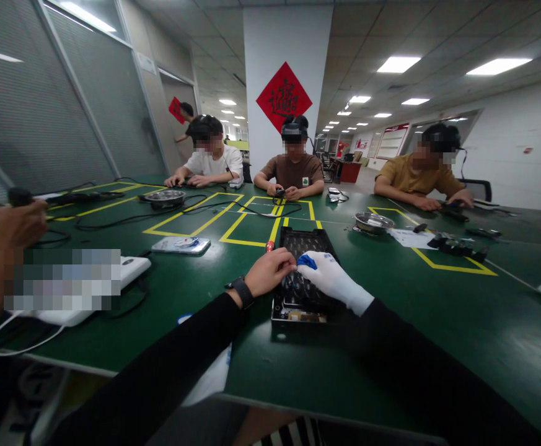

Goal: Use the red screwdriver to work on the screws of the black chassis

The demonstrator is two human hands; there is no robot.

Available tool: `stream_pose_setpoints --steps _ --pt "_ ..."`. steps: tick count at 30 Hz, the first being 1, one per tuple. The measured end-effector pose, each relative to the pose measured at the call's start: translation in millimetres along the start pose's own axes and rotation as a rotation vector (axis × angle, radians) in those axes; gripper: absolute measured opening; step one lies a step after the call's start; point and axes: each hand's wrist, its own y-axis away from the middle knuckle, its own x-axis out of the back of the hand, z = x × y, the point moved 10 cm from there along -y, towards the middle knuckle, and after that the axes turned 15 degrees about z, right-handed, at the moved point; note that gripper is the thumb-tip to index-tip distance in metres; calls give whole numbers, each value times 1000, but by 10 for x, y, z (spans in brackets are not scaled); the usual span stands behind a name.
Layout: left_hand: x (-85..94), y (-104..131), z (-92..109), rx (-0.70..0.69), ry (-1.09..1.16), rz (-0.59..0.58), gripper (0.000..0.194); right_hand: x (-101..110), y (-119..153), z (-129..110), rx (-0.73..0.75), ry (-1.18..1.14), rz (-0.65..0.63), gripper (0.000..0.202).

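Both hands (269,272) (339,283) over, perhaps on, black casing (298,291)

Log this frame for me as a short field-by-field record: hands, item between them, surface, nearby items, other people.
Left hand: bare, dark wristband, fingers bent at the device's left side
Right hand: white glove, blue at fingertips, over the device; grip unclear
Item at hands: black device, lying on the table
Surface: green table, yellow tape outlines
Nearby: phone to the left; metal bowl to the right, farther back
Others: three people seated opposite, wearing headsets; another person's hand at far left
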Motion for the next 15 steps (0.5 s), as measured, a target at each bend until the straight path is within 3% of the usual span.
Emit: stream_pose_setpoints --steps 2,6,11,15 --pt "21 -9 -47 39 10 21 24 -62 -20 76 -104 -76 -111 19" --pt "107 -13 -162 137 2 103 38 -328 103 49 -267 -199 -490 18" --pt "142 13 -230 197 -39 138 41 -587 275 -272 -102 -183 -785 13" --pt "158 17 -222 204 -59 152 42 -676 338 -331 -86 -158 -858 19"
